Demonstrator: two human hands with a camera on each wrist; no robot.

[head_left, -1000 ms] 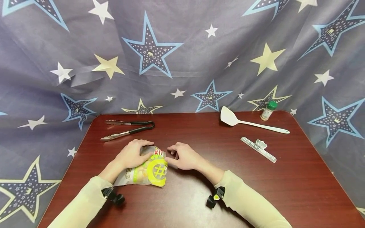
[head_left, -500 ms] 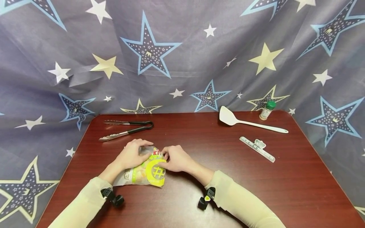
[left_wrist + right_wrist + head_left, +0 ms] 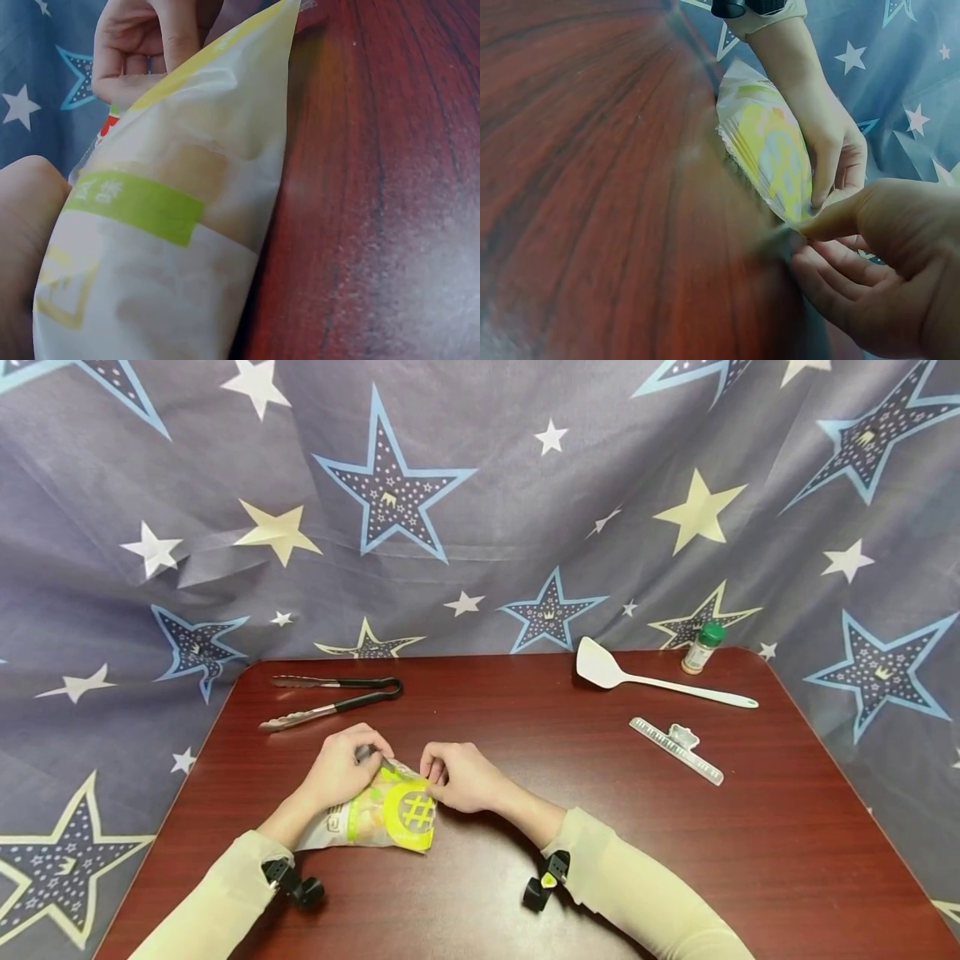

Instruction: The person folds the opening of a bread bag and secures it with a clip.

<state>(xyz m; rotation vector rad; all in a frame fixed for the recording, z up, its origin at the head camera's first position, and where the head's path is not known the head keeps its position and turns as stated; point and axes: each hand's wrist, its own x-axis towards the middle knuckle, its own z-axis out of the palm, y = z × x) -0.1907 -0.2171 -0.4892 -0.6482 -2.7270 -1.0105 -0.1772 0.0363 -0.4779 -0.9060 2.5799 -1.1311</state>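
A printed plastic snack bag [image 3: 408,817] with yellow and green markings lies on the table at centre left. In the head view my left hand [image 3: 345,770] pinches its far edge, thumb on the near side. My right hand [image 3: 465,778] pinches the bag's right end between thumb and fingers. From the right wrist, the right hand [image 3: 885,262] holds a corner of the bag [image 3: 769,146], and the left hand [image 3: 840,154] is just behind. In the left wrist view the bag [image 3: 172,195] stands puffed up, its pale contents blurred through the film.
Black-handled tongs [image 3: 337,700] lie at the back left of the table [image 3: 480,893]. Toward the back right are a white spatula [image 3: 660,681], a green-capped seasoning bottle [image 3: 702,647] and a clear ruler-shaped clip [image 3: 678,749]. A star-patterned cloth [image 3: 480,510] hangs behind the table.
My right hand has moved left onto the bag's right end and now pinches it. The bag's far edge has been gathered up under my left hand, and its red lettering has gone from sight.
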